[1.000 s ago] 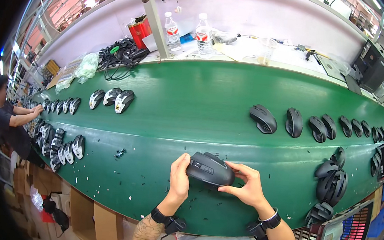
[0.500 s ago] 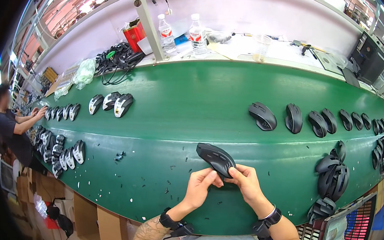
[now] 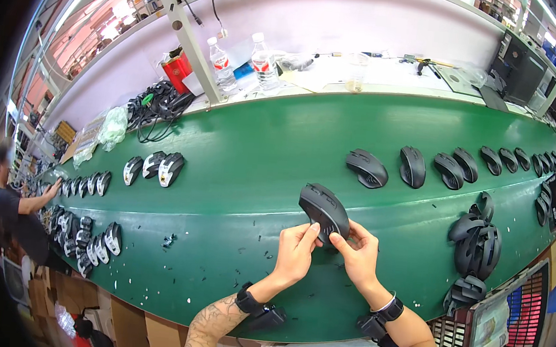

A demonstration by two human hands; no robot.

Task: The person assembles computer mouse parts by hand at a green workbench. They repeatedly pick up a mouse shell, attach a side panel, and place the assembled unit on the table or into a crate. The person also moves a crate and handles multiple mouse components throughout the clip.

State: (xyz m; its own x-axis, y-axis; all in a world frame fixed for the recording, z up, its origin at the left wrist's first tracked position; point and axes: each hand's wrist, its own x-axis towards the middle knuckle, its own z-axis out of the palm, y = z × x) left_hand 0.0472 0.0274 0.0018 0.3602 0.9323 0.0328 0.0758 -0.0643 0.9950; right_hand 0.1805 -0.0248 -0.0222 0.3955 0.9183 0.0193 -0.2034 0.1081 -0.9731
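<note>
- In the head view, the black contoured computer mouse is between my two hands, raised, it seems, above the green worktable; its front end points away from me, leaning leftward.
- My left hand is clamped on its near-left side, thumb pressed near the rear; my right hand grips the rear right, thumb on top and fingers wrapped behind. The hands sit close together, with the mouse bridging them.
- I judge it light and stiff, a hard plastic shell, perhaps a little slippery where smooth; the seams and buttons would be the fragile parts, so the flanks and rear are the places to hold.
- Left of the mouse, well apart, stand white-and-black partly built mice.
- Beyond it to the right runs a row of black mice; nearer on that side lies a pile of black shells.
</note>
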